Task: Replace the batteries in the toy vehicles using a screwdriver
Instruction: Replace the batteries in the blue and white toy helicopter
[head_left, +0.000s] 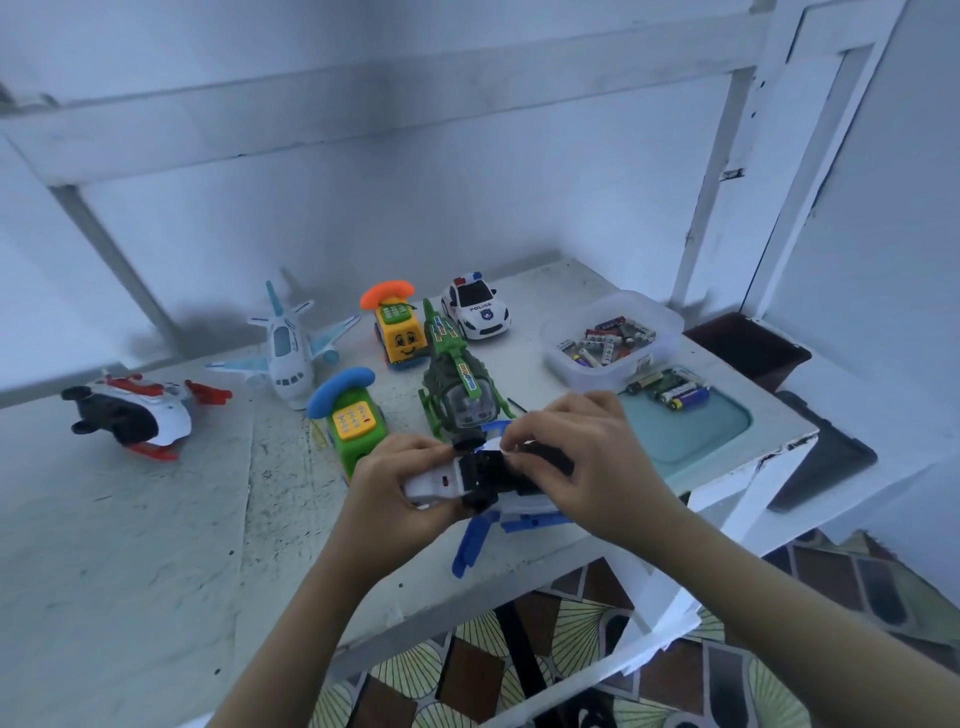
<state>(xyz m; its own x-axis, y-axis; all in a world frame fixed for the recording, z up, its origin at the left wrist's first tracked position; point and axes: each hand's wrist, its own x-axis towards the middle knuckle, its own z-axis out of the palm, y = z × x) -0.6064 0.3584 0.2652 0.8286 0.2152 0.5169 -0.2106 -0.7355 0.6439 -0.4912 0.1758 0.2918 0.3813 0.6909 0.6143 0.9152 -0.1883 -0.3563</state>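
Left hand: fingers gripped toy helicopter, white-and-blue, underside up, at surface edge. Right hand: fingers pinched its black underside.

The left hand and right hand are holding an overturned white-and-blue toy helicopter over the surface. The right fingers are pinching at its black underside. Behind it, a green helicopter, a green phone car, a yellow phone car, a police car and a plane are standing. Batteries are lying on a teal tray beside a clear tub.
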